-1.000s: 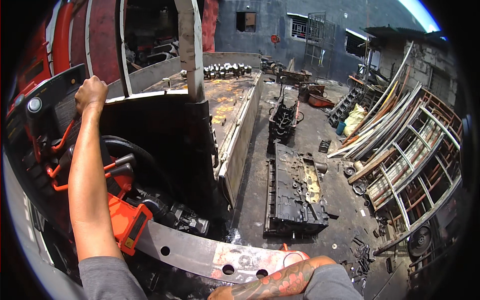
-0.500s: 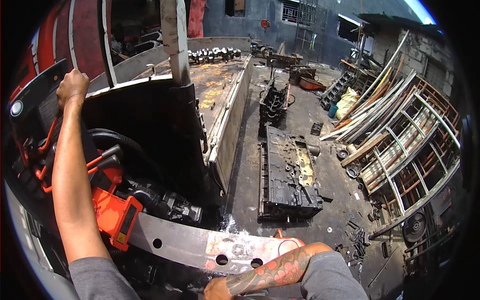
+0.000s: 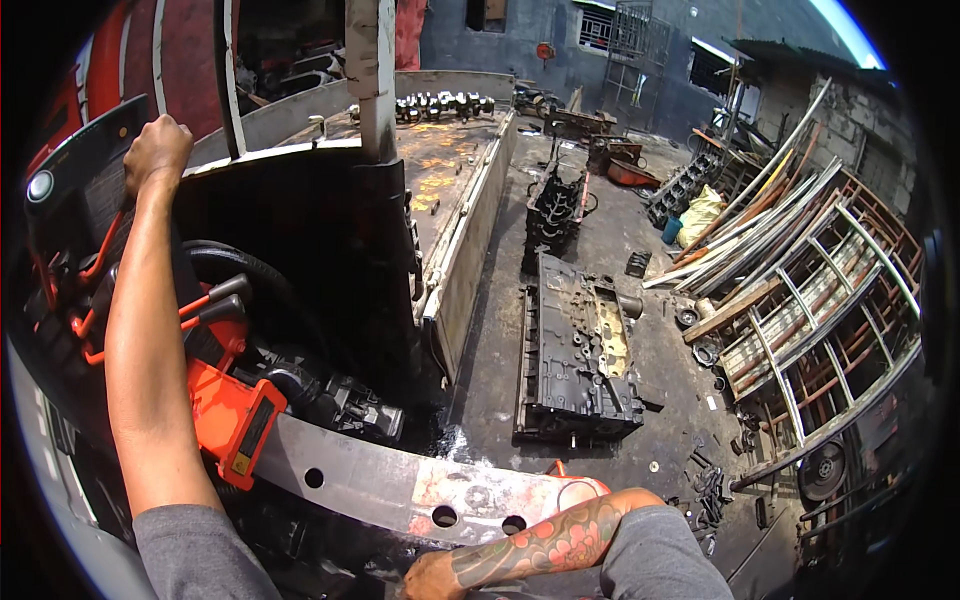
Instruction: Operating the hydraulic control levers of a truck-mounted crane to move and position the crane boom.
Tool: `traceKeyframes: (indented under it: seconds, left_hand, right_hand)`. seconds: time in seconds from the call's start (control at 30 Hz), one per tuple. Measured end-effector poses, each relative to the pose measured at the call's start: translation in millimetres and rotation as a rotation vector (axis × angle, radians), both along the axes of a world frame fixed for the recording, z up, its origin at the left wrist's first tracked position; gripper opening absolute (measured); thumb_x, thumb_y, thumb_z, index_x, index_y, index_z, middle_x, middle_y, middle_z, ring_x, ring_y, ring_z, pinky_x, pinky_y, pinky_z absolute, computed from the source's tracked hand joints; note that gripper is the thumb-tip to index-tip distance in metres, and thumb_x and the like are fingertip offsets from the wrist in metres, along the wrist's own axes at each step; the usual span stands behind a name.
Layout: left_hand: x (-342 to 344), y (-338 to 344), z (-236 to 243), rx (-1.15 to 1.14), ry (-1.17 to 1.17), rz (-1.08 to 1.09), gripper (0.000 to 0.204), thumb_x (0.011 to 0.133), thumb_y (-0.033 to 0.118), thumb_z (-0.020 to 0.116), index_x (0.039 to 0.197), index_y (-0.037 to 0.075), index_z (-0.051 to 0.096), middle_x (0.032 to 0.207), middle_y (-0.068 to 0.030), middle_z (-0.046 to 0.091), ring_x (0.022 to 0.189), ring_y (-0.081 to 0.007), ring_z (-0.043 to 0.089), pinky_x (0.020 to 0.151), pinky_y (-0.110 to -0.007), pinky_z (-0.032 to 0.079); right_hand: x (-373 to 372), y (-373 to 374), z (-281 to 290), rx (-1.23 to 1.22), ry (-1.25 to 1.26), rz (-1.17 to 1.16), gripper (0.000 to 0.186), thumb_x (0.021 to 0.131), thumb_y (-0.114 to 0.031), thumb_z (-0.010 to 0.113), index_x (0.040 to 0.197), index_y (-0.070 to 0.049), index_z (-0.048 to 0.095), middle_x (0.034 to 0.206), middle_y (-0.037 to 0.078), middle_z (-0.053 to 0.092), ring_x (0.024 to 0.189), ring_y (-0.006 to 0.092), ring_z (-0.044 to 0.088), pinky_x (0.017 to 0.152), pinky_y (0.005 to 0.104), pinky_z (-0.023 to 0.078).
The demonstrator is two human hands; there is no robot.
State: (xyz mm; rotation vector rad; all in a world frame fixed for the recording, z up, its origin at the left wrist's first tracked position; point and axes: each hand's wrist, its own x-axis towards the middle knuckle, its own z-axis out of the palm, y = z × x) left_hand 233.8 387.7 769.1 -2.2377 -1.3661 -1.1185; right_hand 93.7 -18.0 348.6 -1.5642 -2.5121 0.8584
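My left hand (image 3: 158,155) is raised at the upper left, its fingers closed round the top of a control lever; the lever's bent red rod (image 3: 104,245) runs down from beneath it. Below and right of that arm stand more levers with black grips (image 3: 222,302), beside an orange-red metal bracket (image 3: 228,415). Down at the lower edge, my right hand (image 3: 432,577) lies by a long grey steel beam (image 3: 370,475) with round holes. The fingers of this hand are hidden, so its hold does not show. My tattooed right forearm crosses in front of the beam.
A flat truck bed (image 3: 440,190) with metal crankshaft-like parts (image 3: 440,105) stands ahead behind a white post (image 3: 372,85). To its right, a large dark engine block (image 3: 575,350) lies on the ground. Pipes (image 3: 760,230) and a metal frame (image 3: 810,330) lean at the right.
The view has shifted slightly, so the yard and my left hand sit a little differently in the picture. My left hand keeps its grip; the right has barely moved.
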Motion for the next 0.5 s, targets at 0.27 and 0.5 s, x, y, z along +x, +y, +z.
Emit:
traceKeyframes:
  seconds: [0.27, 0.5]
  left_hand:
    - [1, 2, 0, 0.046, 0.006, -0.005, 0.039, 0.096, 0.030, 0.049, 0.113, 0.006, 0.073, 0.118, -0.0212, 0.070, 0.111, -0.0417, 0.067, 0.096, -0.050, 0.053]
    - [0, 0, 0, 0.021, 0.005, -0.004, 0.039, 0.096, 0.031, 0.049, 0.115, 0.006, 0.073, 0.120, -0.0213, 0.070, 0.113, -0.0416, 0.067, 0.097, -0.050, 0.052]
  right_hand:
    - [2, 1, -4, -0.003, 0.096, -0.067, 0.020, 0.077, -0.015, 0.064, 0.088, -0.007, 0.078, 0.088, 0.012, 0.075, 0.092, 0.0321, 0.074, 0.075, 0.0418, 0.060]
    - [2, 2, -18, -0.029, 0.129, -0.055, 0.019, 0.079, -0.016, 0.064, 0.088, -0.007, 0.078, 0.088, 0.012, 0.075, 0.090, 0.0323, 0.073, 0.075, 0.0420, 0.059]
